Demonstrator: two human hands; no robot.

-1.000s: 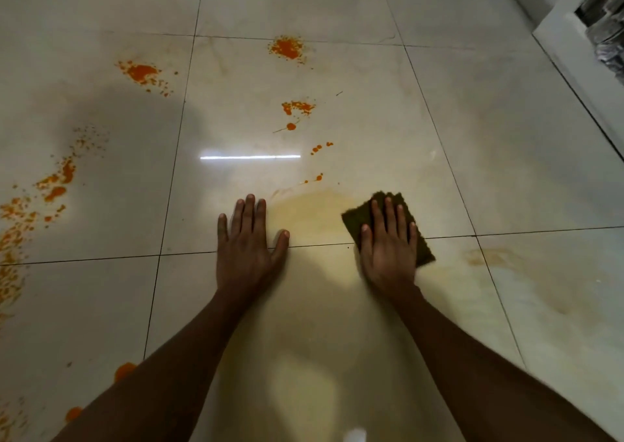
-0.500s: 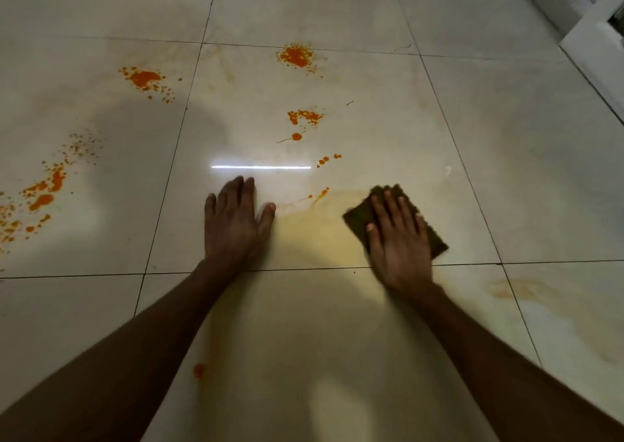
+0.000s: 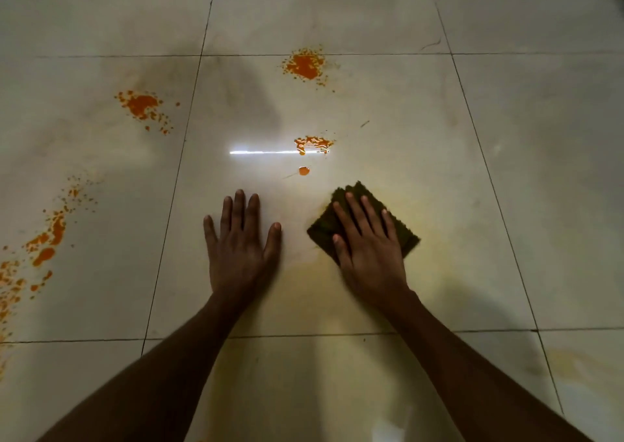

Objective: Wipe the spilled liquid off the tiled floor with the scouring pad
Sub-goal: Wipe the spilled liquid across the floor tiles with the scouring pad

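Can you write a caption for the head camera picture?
Right hand presses scouring pad on tiled floor near orange spill.

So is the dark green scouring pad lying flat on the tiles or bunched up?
Flat. The dark green scouring pad lies spread on the floor, right hand pressing it with straight fingers.

Two bare forearms, no sleeves; left hand [image 3: 240, 242], right hand [image 3: 369, 249] ungloved, nails short.

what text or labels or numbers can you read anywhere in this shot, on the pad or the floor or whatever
None: no word, label, brand, number or sign shows in this view.
Scouring pad, under the right hand: plain dark green, no print visible.
Tiled floor: bare tiles, orange spill, a streak of reflected light.
Left hand: flat on the floor, holding nothing.
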